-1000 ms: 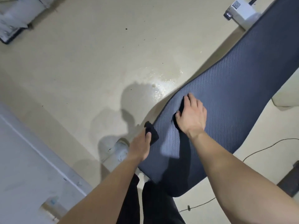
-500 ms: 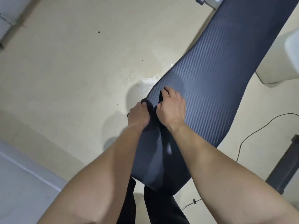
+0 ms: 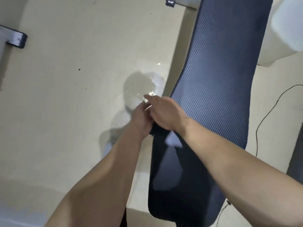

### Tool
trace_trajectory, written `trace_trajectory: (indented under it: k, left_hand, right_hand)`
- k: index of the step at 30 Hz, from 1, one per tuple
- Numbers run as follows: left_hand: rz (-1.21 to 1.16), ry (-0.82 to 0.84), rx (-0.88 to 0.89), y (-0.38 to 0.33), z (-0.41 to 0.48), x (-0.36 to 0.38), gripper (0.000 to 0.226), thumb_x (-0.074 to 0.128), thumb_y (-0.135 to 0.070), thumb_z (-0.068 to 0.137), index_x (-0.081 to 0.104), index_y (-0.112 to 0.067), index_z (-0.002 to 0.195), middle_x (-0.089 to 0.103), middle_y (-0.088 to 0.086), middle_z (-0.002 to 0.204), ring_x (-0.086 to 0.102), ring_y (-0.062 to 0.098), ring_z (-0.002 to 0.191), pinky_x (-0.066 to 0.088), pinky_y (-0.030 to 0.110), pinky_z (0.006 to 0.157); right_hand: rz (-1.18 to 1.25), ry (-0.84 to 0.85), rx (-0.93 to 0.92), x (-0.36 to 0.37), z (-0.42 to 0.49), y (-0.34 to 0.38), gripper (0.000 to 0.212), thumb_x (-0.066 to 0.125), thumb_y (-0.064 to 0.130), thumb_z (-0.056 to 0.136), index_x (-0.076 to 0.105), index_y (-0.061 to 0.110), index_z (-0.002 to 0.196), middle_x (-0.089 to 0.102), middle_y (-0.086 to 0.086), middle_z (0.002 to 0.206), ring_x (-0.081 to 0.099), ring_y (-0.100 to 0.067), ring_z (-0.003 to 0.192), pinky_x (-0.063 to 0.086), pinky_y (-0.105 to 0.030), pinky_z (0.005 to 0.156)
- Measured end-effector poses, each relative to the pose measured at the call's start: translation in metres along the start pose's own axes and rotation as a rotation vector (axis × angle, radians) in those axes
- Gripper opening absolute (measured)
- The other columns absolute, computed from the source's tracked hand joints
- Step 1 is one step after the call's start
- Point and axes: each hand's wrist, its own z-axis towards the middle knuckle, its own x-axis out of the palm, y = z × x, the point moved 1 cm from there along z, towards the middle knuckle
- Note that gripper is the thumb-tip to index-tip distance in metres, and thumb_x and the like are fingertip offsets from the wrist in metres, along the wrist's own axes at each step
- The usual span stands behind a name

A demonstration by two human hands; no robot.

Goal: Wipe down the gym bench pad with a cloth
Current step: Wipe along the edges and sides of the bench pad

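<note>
The dark blue ribbed bench pad (image 3: 221,95) runs from the top right down to the bottom middle. Both hands meet at its left edge. My left hand (image 3: 141,118) has its fingers curled around a dark cloth (image 3: 158,132), of which only a small bunch shows under the hands, at the pad's edge. My right hand (image 3: 165,112) lies across the left hand's fingers, its own fingers stretched out to the left past the pad edge. This part of the frame is blurred by motion. Most of the cloth is hidden.
The beige floor has a wet, shiny patch (image 3: 144,89) just left of the pad. A thin black cable (image 3: 262,120) trails on the right. A white block (image 3: 288,30) stands at upper right, and a black-capped metal foot (image 3: 16,39) at far left.
My right hand slid left off the pad surface to its left edge and now covers the left hand. The cloth, earlier spread under the right palm, is bunched between both hands. The view turned.
</note>
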Motion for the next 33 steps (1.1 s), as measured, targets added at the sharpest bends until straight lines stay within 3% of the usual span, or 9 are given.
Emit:
trace_trajectory:
  k: [3,5,8,11,15,18,22,26,33]
  left_hand:
    - [-0.212,-0.082,-0.129,-0.007,0.014,-0.028,0.052,0.033,-0.044,0.106,0.059,-0.006,0.128,0.067,0.014,0.105,0.068,0.028,0.091,0.05,0.041,0.085]
    - [-0.128,-0.087,-0.199,-0.017,0.018,-0.038,0.05,0.038,-0.046,0.103,0.049,-0.012,0.138,0.06,0.012,0.123,0.063,0.029,0.103,0.051,0.039,0.079]
    - [0.362,-0.066,-0.166,-0.03,0.019,-0.037,0.025,0.048,-0.043,0.098,0.06,-0.023,0.106,0.057,-0.002,0.103,0.053,0.018,0.084,0.042,0.032,0.067]
    - [0.526,-0.136,-0.052,-0.047,0.023,-0.035,0.016,0.052,-0.041,0.085,0.053,-0.026,0.079,0.051,-0.006,0.083,0.042,0.015,0.066,0.036,0.029,0.061]
    - [0.447,-0.094,-0.069,-0.069,0.037,-0.036,0.023,0.049,-0.035,0.097,0.066,-0.02,0.1,0.07,-0.003,0.098,0.061,0.016,0.084,0.046,0.029,0.075]
    - [0.54,-0.059,0.033,-0.085,0.039,-0.029,0.022,0.054,-0.032,0.088,0.069,-0.019,0.098,0.073,0.0,0.104,0.065,0.018,0.092,0.046,0.032,0.079]
    - [0.599,-0.165,0.229,-0.104,0.037,-0.009,0.017,0.05,-0.019,0.091,0.067,-0.02,0.09,0.072,-0.002,0.083,0.064,0.016,0.076,0.042,0.031,0.07]
    - [0.72,-0.053,0.277,-0.118,0.034,0.018,0.02,0.049,-0.013,0.089,0.067,-0.022,0.085,0.071,-0.003,0.077,0.065,0.021,0.078,0.047,0.031,0.076]
    - [0.978,0.069,0.305,-0.128,0.034,0.052,0.02,0.051,-0.021,0.088,0.069,-0.021,0.096,0.075,-0.006,0.082,0.071,0.022,0.089,0.043,0.031,0.075]
  right_hand:
    - [-0.544,0.355,-0.068,0.019,0.014,0.019,0.062,0.005,0.037,0.096,0.059,0.017,0.121,0.068,0.0,0.096,0.059,-0.026,0.083,0.033,-0.045,0.093]
    - [-0.605,0.454,-0.013,0.022,0.017,0.028,0.064,0.009,0.049,0.099,0.066,0.02,0.108,0.065,-0.001,0.091,0.053,-0.025,0.084,0.03,-0.047,0.097]
    - [-0.705,0.542,-0.077,0.018,0.018,0.015,0.064,0.023,0.063,0.097,0.071,0.022,0.103,0.065,-0.002,0.106,0.054,-0.025,0.1,0.028,-0.045,0.103]
    - [-0.699,0.53,-0.042,0.006,0.034,-0.013,0.06,0.024,0.062,0.093,0.068,0.022,0.084,0.067,0.001,0.092,0.054,-0.022,0.09,0.032,-0.041,0.096]
    - [-0.682,0.427,0.078,-0.026,0.076,-0.055,0.053,0.03,0.06,0.089,0.067,0.023,0.08,0.065,0.001,0.081,0.057,-0.022,0.087,0.034,-0.038,0.095]
    - [-0.657,0.367,0.158,-0.05,0.094,-0.08,0.053,0.031,0.057,0.088,0.071,0.024,0.08,0.062,0.002,0.073,0.057,-0.021,0.086,0.033,-0.036,0.096]
    - [-0.64,0.283,0.196,-0.036,0.077,-0.071,0.054,0.027,0.047,0.089,0.075,0.024,0.081,0.07,0.004,0.085,0.057,-0.022,0.094,0.029,-0.04,0.106]
    - [-0.507,0.134,0.167,-0.006,0.033,-0.039,0.042,0.041,0.044,0.091,0.076,0.021,0.087,0.07,0.0,0.093,0.056,-0.03,0.1,0.026,-0.046,0.114]
    - [-0.437,0.361,0.068,0.015,0.003,0.002,0.047,0.039,0.048,0.09,0.078,0.022,0.091,0.07,0.002,0.093,0.056,-0.027,0.101,0.02,-0.045,0.119]
